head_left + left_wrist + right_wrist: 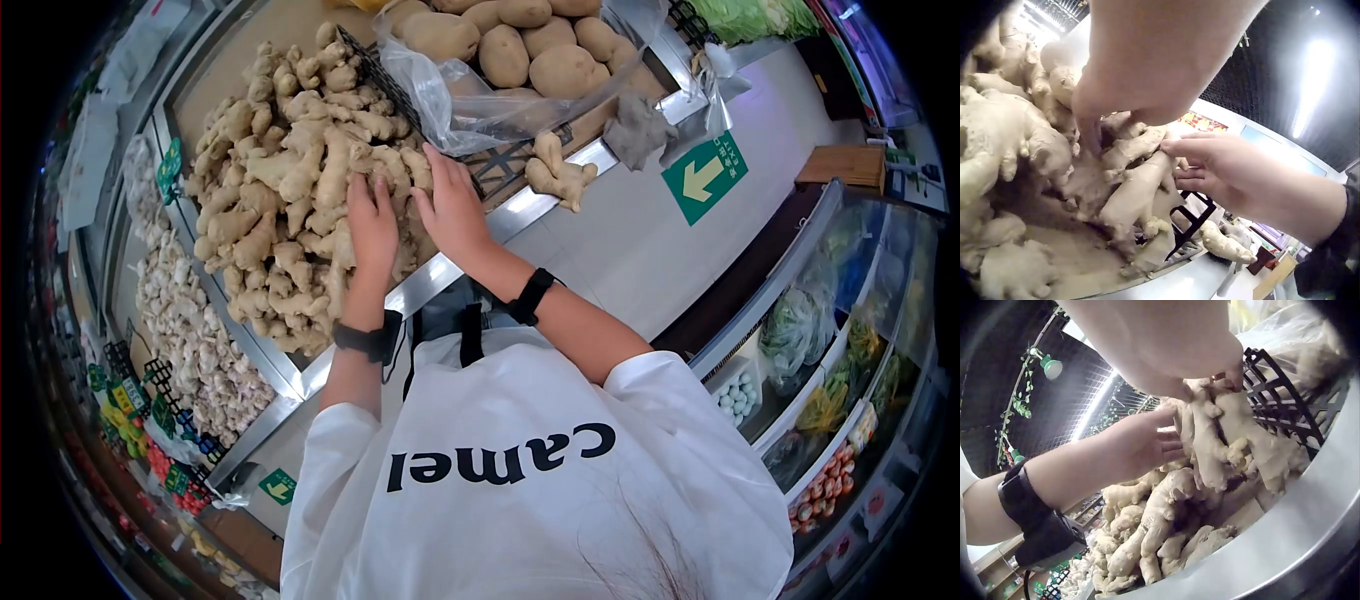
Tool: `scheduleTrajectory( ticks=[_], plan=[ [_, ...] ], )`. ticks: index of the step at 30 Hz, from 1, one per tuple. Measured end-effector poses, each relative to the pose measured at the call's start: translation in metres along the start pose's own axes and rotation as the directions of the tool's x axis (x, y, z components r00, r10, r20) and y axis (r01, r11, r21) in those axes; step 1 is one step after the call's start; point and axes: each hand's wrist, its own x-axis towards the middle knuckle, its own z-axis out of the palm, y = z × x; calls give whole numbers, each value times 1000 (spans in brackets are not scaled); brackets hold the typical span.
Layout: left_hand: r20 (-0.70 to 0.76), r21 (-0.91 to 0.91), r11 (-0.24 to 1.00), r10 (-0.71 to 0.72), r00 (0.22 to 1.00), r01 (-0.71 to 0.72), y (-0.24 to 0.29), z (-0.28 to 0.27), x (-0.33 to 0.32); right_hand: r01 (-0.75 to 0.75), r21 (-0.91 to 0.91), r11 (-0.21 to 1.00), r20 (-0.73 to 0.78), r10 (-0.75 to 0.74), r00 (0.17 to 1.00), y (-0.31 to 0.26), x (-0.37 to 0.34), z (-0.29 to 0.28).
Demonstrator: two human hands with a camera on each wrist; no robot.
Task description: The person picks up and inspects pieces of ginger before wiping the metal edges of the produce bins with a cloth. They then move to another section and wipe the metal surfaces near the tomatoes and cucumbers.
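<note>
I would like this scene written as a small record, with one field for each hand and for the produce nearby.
Left hand: touches ginger pile
Right hand: touches ginger pile
Lone ginger piece: on metal rim
Potatoes: clear plastic around them, right of ginger pile in head view
Garlic: left of ginger pile in head view

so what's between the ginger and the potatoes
A black plastic crate wall stands between the ginger and the potatoes, with clear plastic on the potato side; the head view shows it.
</note>
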Motion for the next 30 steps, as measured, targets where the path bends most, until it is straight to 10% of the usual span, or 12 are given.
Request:
scheduleTrajectory(
  ticks=[10, 21, 30],
  plan=[
    [120, 178, 982, 37, 992, -58, -12, 22, 8, -135, -227, 965, 233, 188, 954, 28, 7, 33],
    [225, 329, 938, 36, 974, -111, 1, 27, -19, 141, -183, 973, 213, -101, 972, 22, -31, -44],
    [279, 497, 810, 192, 941, -312, -5, 35, -51, -87, -563, 822, -184, -22, 983, 88, -24, -113]
  ],
)
